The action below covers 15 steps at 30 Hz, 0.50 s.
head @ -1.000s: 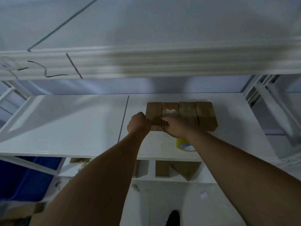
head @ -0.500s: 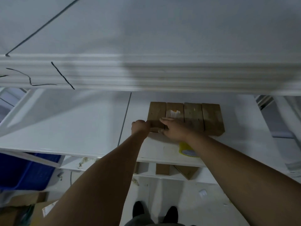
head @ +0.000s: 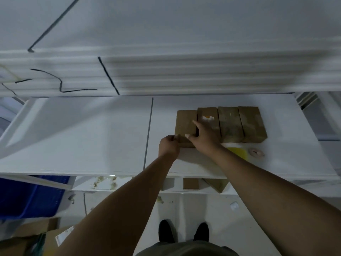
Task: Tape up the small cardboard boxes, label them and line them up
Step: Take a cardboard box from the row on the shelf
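Several small brown cardboard boxes stand side by side on the white shelf [head: 92, 137]. The leftmost box [head: 185, 121] sits slightly nearer to me than the second box [head: 207, 112], which bears a white patch. The third box [head: 228, 122] and the right-end box [head: 251, 124] follow. My left hand [head: 168, 146] is curled at the leftmost box's near left corner and grips it. Lying on the tops of the leftmost and second boxes, my right hand [head: 204, 137] has its fingers spread and straight.
A yellow tape roll [head: 238, 152] and a small pinkish roll [head: 256, 153] lie just in front of the boxes. An upper shelf edge [head: 166, 74] overhangs. A blue bin [head: 27, 198] stands lower left; cardboard pieces [head: 191, 183] lie on the shelf below.
My right hand has slid forward onto the box tops and spread its fingers. My left hand stays at the leftmost box's near corner. The head camera has shifted.
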Available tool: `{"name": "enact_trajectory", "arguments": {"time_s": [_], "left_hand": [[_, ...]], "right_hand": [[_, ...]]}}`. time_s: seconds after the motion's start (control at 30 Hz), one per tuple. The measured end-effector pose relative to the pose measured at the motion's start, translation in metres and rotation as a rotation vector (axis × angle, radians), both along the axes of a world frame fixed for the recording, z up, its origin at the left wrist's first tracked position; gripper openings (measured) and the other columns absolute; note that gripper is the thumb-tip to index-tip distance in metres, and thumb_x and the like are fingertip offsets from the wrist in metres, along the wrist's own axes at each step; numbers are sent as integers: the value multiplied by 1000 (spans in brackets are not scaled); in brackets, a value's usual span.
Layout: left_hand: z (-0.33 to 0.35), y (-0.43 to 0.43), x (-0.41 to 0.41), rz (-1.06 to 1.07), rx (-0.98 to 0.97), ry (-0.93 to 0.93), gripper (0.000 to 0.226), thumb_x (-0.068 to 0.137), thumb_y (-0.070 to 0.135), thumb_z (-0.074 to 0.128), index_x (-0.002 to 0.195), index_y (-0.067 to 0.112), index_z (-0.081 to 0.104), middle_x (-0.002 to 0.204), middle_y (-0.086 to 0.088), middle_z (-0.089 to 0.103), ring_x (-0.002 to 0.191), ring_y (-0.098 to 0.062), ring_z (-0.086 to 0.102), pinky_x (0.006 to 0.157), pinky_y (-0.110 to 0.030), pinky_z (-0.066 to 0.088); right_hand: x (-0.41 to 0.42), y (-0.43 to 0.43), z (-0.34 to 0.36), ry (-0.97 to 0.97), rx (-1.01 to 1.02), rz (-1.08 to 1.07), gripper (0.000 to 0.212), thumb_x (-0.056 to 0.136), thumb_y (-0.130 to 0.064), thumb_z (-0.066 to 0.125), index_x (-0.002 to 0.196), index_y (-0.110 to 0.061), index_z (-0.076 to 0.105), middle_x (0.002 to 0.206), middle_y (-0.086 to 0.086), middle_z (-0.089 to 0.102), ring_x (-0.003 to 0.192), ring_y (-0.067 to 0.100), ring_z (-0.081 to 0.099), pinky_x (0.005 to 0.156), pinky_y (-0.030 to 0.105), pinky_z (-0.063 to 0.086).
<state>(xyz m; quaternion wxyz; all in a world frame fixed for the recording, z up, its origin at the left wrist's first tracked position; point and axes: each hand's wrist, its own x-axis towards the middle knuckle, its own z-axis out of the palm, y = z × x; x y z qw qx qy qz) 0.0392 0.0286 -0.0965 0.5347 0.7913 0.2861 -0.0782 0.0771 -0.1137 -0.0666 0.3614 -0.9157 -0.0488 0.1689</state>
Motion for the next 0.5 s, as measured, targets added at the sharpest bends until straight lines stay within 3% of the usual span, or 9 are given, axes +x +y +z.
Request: {"name": "enact_trajectory", "arguments": {"time_s": [0.07,0.2,0.3,0.4,0.5], "left_hand": [[-1,3,-7,-10,1,-21,33,111,31,45,122,13,71,103,-2,69,88,-17,60,79,-28,43],[-6,9,-17,-18,-4,-45,33,111,28,43,128,14,69,114,-6,72,100,-22,64,81,-27,43],[-7,14,-20,-10,-16,-79,29,110,23,46,123,12,70,110,-5,73,96,-21,63,69,-24,44],[-2,17,-22,70,-180,-134,16,106,17,53,112,11,67,105,-6,72,95,-21,66,74,-25,49],[9,19,-24,132,-437,-197,12,106,14,55,115,8,59,114,-11,68,103,-24,68,86,-31,54]], "right_hand": [[-3,5,-2,-23,24,-61,80,98,-39,70,163,-24,27,166,11,32,148,31,40,116,46,43],[-8,15,-5,-52,60,-96,67,100,-39,67,158,-20,39,151,10,52,135,32,55,106,47,52],[-12,20,-4,-78,56,-97,61,101,-40,65,154,-18,45,146,8,58,132,30,57,102,38,51],[-15,24,1,-99,124,-156,58,98,-45,69,147,-18,53,140,4,62,126,25,59,92,30,45],[-19,25,4,-122,222,-240,57,94,-48,72,143,-23,58,132,-1,64,116,19,63,89,32,52]]}}
